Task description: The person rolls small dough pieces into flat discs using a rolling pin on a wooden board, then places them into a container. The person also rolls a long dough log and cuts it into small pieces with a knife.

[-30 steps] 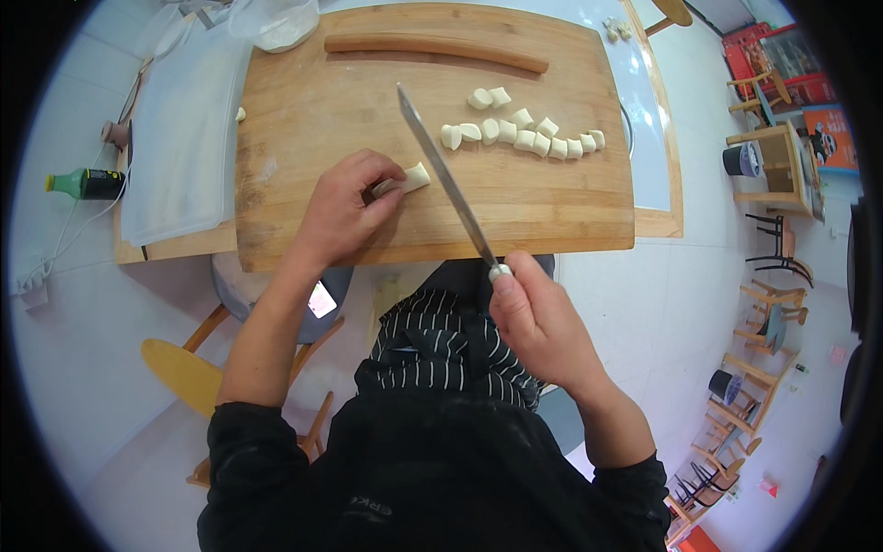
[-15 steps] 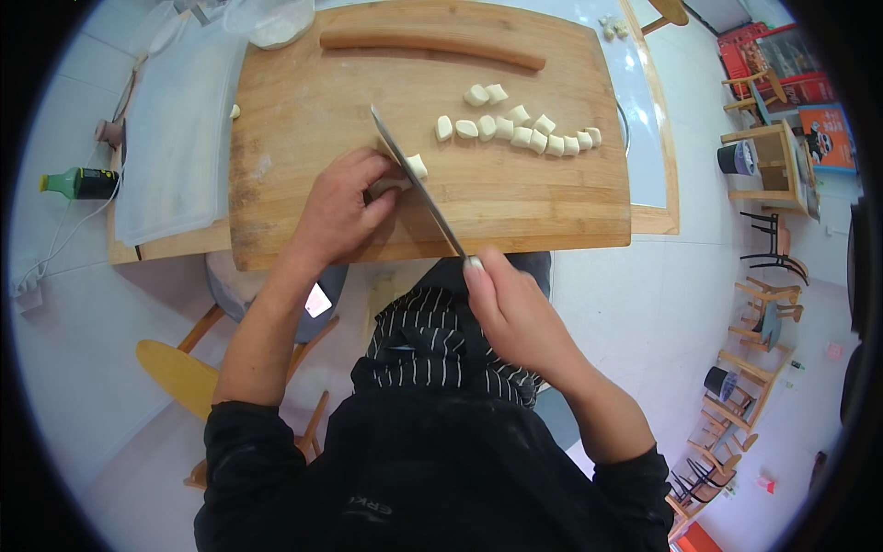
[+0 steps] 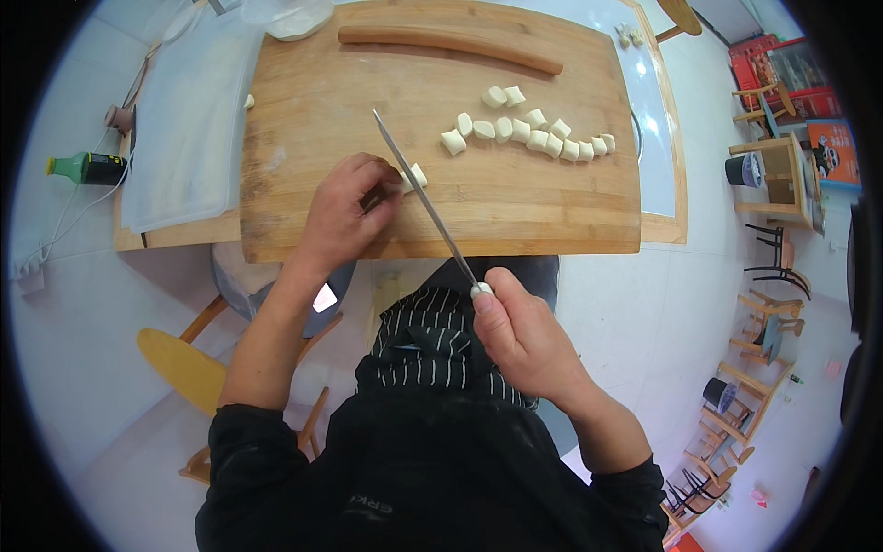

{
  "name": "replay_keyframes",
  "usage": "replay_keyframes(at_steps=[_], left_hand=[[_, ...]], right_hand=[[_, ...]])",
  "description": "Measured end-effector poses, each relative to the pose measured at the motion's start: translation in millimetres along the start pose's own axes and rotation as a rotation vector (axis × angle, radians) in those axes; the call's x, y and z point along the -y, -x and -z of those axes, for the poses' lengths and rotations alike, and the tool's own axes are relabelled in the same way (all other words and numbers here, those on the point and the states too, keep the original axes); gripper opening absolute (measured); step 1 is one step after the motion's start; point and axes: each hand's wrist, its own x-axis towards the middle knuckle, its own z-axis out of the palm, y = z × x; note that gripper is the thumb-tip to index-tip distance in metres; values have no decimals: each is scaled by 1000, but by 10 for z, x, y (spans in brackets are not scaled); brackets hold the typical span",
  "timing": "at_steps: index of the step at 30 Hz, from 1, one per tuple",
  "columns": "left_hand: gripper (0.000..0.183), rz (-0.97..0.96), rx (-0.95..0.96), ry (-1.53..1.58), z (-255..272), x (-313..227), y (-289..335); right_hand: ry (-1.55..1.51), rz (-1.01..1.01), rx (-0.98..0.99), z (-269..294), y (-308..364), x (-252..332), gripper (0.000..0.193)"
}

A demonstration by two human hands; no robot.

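Note:
My right hand (image 3: 529,336) is closed around the handle of a long kitchen knife (image 3: 436,213). Its blade slants up and left over the near part of a wooden board (image 3: 322,120), across a short length of pale dough (image 3: 418,173). To the left of the blade, my left hand (image 3: 348,213) is curled, thumb and fingertips closed on the dough's end; the palm side is partly hidden. Right of the knife lie several cut dough pieces (image 3: 536,140) in a loose, bent row. Two more pieces (image 3: 503,96) sit just behind them.
A wooden rolling pin (image 3: 451,46) lies along the board's far side. A bowl of white powder (image 3: 296,20) stands at the far left corner. Left of the board is a translucent plastic tray (image 3: 189,138), with a green bottle (image 3: 87,168) beyond it. A yellow-seated chair (image 3: 184,373) stands below left.
A cut piece beside the blade now lies at the left end of the row. More dough shows at the knife. The whole view has shifted slightly, moving the board rightward in it.

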Motion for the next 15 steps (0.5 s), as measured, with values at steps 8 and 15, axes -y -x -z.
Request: replay_keyframes(at_steps=[8, 15], left_hand=[[19, -70, -8, -113, 8, -3, -7], [27, -91, -42, -190, -53, 0, -12]], right_hand=[[61, -67, 30, 41, 126, 63, 28], [49, 150, -127, -36, -591, -11, 27]])
